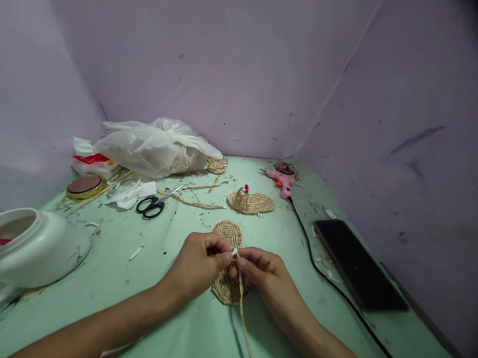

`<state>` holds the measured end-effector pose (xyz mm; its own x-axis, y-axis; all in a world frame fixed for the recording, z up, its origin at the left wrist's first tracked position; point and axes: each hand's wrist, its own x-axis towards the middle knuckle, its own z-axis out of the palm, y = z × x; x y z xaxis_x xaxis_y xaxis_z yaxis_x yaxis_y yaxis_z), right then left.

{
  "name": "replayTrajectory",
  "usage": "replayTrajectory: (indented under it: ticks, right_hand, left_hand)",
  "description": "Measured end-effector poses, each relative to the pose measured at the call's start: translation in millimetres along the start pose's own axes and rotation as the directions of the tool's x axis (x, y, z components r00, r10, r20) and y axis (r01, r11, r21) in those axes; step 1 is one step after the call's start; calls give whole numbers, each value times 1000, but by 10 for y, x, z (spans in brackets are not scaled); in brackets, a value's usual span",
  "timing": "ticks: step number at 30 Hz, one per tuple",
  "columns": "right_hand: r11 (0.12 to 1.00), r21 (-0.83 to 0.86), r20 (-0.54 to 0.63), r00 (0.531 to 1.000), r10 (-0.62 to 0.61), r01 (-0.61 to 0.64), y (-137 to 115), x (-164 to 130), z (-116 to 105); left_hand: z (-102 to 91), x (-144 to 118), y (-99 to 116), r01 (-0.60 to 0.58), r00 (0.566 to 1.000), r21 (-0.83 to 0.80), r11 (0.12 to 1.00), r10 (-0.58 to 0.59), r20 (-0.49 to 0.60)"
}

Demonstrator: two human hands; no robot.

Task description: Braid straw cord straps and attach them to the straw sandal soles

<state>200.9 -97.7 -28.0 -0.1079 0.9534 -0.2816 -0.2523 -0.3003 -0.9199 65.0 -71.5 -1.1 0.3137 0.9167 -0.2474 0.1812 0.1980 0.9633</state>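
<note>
My left hand [201, 260] and my right hand [262, 270] meet over a flat coiled jute sole [227, 235] lying on the green table [157, 309]. Both pinch the end of a jute cord [241, 300] with a small white piece at the fingertips; the cord trails down toward me. The sole's near half is partly hidden under my fingers. A finished jute slipper [251, 201] with a red and white ornament lies further back.
Black-handled scissors [153, 205], a pink glue gun [281, 180] with its black cable [326, 275], a dark phone [357, 263], a white plastic container [32, 248], a plastic bag [158, 146], a tape roll [84, 185] and jute scraps lie around. Lilac walls enclose the corner.
</note>
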Motion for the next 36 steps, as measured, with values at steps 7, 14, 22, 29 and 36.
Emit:
replayTrajectory:
  ticks: [7,14,22,29,36]
  right_hand:
    - [999,-33,-73,997,-40,37,24,9,4]
    - [994,105,-149,987,52,-36,42,9,3]
    - [966,190,76,984,161,-173,-54,9,-76]
    - [827,121,425,781,457,-550,-60,26,-177]
    - [706,104,643,589,490,-701,4,72,-251]
  left_hand:
    - [49,-6,-17,-9,1000,9,1000,9,0]
    - [40,10,-75,-4,1000,65,998,5,-10]
    - [-33,39,-22,-79,994,121,990,70,79]
    - [-159,40,8,-170,900,35,985,141,413]
    - [-193,-28,104,-406,838,206,890,272,474]
